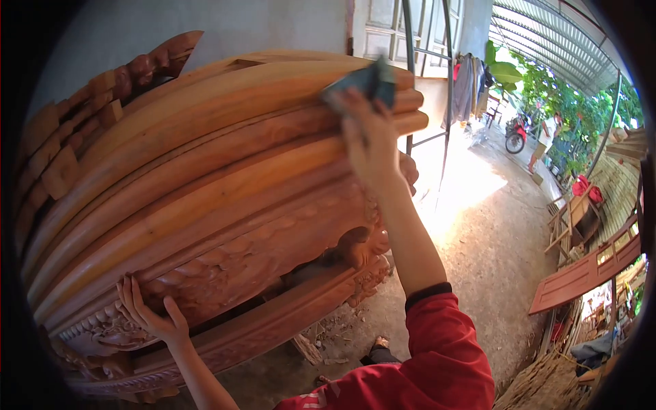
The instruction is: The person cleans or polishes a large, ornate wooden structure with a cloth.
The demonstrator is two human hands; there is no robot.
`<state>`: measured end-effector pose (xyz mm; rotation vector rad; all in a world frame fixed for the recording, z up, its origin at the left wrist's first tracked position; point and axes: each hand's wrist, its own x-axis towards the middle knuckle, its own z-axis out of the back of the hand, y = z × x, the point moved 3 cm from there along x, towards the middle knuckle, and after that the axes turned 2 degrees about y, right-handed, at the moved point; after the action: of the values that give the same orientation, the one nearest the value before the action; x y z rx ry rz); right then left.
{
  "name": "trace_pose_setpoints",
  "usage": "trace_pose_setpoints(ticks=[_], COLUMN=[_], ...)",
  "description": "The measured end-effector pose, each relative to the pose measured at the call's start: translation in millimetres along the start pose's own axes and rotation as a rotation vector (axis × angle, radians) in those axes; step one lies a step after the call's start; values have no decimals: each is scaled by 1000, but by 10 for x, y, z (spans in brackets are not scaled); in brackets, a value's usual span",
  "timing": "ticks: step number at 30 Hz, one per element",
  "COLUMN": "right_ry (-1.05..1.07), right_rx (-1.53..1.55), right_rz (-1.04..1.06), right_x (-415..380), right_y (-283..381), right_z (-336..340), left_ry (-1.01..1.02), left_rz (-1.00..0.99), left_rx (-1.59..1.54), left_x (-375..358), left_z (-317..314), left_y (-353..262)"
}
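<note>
A large carved piece of reddish wooden furniture [225, 137] with rounded, moulded edges fills the left and middle of the view. Near the right end of its top moulding, my right hand [365, 133] presses a folded dark green sheet of sandpaper [383, 85] on the wood; hand and sheet are partly blurred. My left hand [154, 314] rests with fingers apart on the carved front panel [253, 253], at the lower left. Part of the sandpaper is hidden under my right fingers.
Carved wooden pieces [75, 143] stand at the left by the wall. A metal frame [447, 89] rises behind the right end. Farther off are hanging clothes [468, 85], a red motorbike [517, 133] and a person [543, 143]. A reddish wooden panel [581, 277] leans at the right.
</note>
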<state>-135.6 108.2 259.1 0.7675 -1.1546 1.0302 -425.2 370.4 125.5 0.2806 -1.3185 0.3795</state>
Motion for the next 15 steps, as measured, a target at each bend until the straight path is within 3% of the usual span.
trace_pose_setpoints(ticks=[1,2,4,5,8,9,10,12,14,15], right_ry=[134,132,224,148,-352,-378,-287,-258,48,54], right_rx=[79,93,-79,-181,1,42,83,-88,-135,-111], right_rz=[107,112,204,-58,-378,-568,-595,-399,-15,-9], right_x=[25,76,112,120,198,179,200,185,170,157], right_y=[179,221,253,79,-558,-707,-706,-350,255,374], right_z=[-47,-50,-65,-41,114,150,137,-96,-206,-145], left_ry=[-8,-14,-8,-15,-43,-28,-18,-38,-26,-24], left_rz=[-7,-16,-12,-10,7,12,18,36,34,56], left_rx=[3,6,14,18,50,39,28,28,23,19], left_x=[22,37,31,16,-25,-32,-32,-31,-34,-33], left_z=[10,20,11,-4,-21,-20,-25,-29,-27,-26], left_y=[-32,-55,-43,-26,14,23,31,42,40,33])
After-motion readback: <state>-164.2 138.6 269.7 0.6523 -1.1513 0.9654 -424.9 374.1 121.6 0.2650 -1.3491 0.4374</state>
